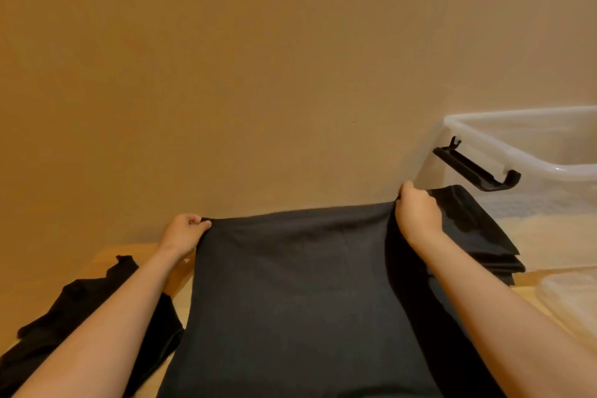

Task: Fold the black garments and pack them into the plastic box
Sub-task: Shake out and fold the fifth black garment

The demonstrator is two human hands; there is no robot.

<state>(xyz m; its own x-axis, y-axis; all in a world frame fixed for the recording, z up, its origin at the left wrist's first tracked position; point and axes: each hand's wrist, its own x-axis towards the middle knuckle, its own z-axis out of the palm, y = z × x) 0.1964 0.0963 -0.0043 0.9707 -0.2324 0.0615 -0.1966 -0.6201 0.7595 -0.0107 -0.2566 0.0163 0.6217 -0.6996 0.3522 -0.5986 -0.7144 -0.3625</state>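
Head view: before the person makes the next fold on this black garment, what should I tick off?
1. The left hand pinches a top corner of the black garment: ok.
2. The right hand grips the other corner: ok.
3. Top edge spread between the hands without sag: ok.
4. Lower hem lying flat: cannot tell, out of frame.
5. The plastic box is open: ok.
6. The folded stack is packed: not ok, it sits beside the box.
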